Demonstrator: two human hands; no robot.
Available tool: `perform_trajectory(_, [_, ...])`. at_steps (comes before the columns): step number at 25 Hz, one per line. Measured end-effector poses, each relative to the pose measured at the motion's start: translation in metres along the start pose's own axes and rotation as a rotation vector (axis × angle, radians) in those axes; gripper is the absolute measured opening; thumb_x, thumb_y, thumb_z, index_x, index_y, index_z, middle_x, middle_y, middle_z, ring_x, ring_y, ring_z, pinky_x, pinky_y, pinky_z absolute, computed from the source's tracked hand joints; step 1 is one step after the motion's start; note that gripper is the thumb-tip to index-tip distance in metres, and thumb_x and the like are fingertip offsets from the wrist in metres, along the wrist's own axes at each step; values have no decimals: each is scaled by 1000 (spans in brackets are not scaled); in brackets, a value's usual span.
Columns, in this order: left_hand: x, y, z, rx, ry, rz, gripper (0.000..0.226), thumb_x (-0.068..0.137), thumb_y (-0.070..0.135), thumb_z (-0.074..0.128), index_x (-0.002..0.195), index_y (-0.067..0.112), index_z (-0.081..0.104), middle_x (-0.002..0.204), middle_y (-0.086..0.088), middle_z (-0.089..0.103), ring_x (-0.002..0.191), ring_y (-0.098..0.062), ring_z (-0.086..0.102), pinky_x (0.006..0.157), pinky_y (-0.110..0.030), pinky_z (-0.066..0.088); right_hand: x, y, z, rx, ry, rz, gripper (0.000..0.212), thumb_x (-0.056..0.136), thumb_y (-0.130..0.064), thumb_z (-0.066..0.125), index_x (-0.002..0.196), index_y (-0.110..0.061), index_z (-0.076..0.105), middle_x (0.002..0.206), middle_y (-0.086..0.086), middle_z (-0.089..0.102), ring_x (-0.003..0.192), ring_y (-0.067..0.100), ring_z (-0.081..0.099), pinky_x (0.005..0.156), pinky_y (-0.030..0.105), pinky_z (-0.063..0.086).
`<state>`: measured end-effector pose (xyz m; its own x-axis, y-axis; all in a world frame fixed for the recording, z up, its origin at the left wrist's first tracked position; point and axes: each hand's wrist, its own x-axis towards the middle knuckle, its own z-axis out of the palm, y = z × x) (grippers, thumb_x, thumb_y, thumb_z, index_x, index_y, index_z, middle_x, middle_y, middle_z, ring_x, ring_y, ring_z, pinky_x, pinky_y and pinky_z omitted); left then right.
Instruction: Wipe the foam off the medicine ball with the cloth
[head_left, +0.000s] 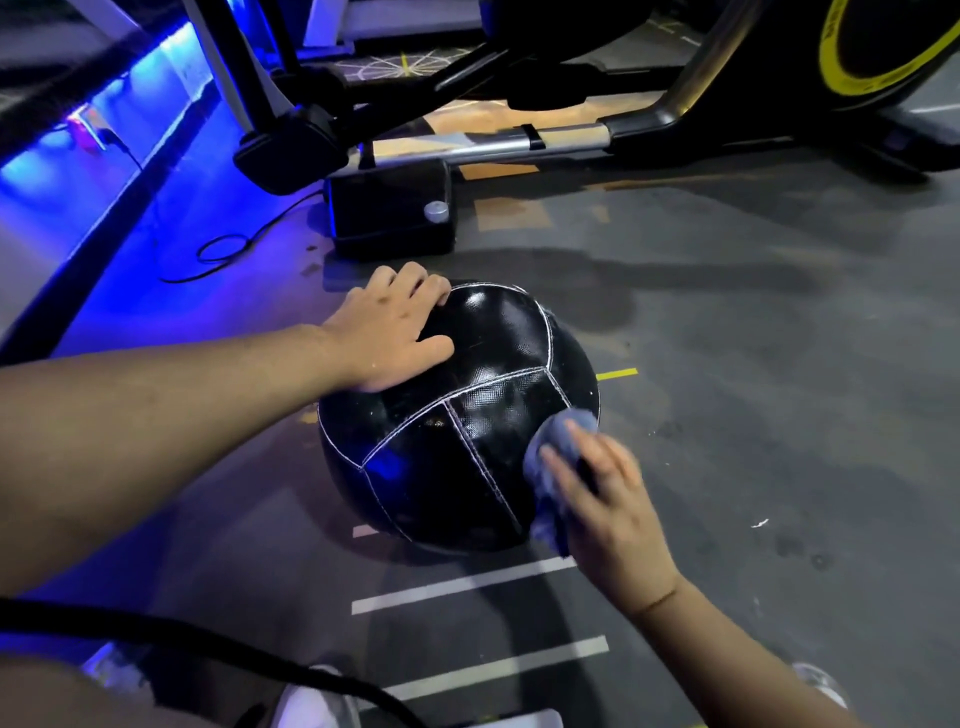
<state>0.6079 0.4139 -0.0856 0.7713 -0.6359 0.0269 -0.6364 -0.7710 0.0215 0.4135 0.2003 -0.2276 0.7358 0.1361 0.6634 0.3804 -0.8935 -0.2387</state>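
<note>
A black medicine ball (483, 395) with white stitched seams rests on the grey gym floor. Its shiny surface shows small pale specks; I see no thick foam. My left hand (389, 332) lies flat on the ball's upper left side, fingers spread over the top. A blue-grey cloth (558, 441) is bunched against the ball's right side, pressed there by my right hand (608, 499). The ball's underside and far side are hidden.
An exercise machine's black base block (392, 208) and silver rail (488, 145) stand just behind the ball. A black cable (218, 257) loops on the floor at left beside a blue-lit ledge. White floor stripes (462, 584) lie in front. A black hose (208, 642) crosses the bottom left.
</note>
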Motion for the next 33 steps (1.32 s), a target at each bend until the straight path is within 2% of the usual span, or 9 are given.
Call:
perform_trajectory(4, [-14,-3,6,28,53,24,60,68,58,26,115,23,38,120,0,38,100,-24,34,87,-46,41,44,33,-9,251,47,876,23,95,-6,57,112,-10,71,126,13,63,107,15,63,84,5,36])
perform_trajectory(5, [-19,-5,8,21,68,32,60,68,58,27,115,22,39,119,0,38,100,-24,34,87,-47,42,52,26,-9,256,52,893,24,95,-7,57,113,-12,72,128,11,62,109,16,62,87,2,35])
perform_trajectory(9, [-42,-26,13,-71,93,-16,53,67,52,32,111,23,36,117,1,37,98,-22,31,90,-49,41,73,-50,-2,160,80,144,30,86,-7,62,114,-10,72,128,12,62,110,37,58,96,41,46])
perform_trajectory(12, [-59,-34,18,-77,123,-22,51,67,50,35,111,24,35,116,2,36,100,-23,33,90,-48,42,85,-49,-3,66,17,-142,26,94,-18,57,114,-13,73,128,13,64,105,40,60,89,47,50])
perform_trajectory(15, [-67,-29,20,-79,155,-19,51,68,50,38,112,25,36,119,2,37,104,-24,35,89,-48,43,107,-12,-10,165,92,336,27,86,-17,64,111,-19,74,122,8,67,106,30,62,94,30,45])
perform_trajectory(17, [-73,-21,21,-62,199,25,53,68,50,43,114,24,37,121,1,36,108,-25,37,87,-49,45,127,12,-17,260,-14,787,23,86,-22,64,105,-26,75,118,-2,69,108,21,64,84,19,40])
perform_trajectory(18, [-78,-15,22,-42,223,48,56,67,50,45,116,23,38,122,0,37,111,-27,38,87,-49,45,135,20,-20,271,-80,848,20,85,-23,65,102,-28,76,116,-7,70,106,16,64,82,17,39])
perform_trajectory(24, [-96,21,31,44,343,106,69,65,54,55,122,17,45,122,-11,51,112,-36,49,89,-49,45,195,15,-31,305,-342,391,15,80,-28,71,95,-28,76,104,-16,69,96,0,61,89,20,46])
perform_trajectory(33, [-92,-22,34,206,390,363,66,66,57,57,119,18,48,121,-15,46,104,-36,51,85,-48,44,194,6,-49,25,-554,186,41,75,-50,46,93,-25,74,101,-11,67,88,18,66,79,35,53])
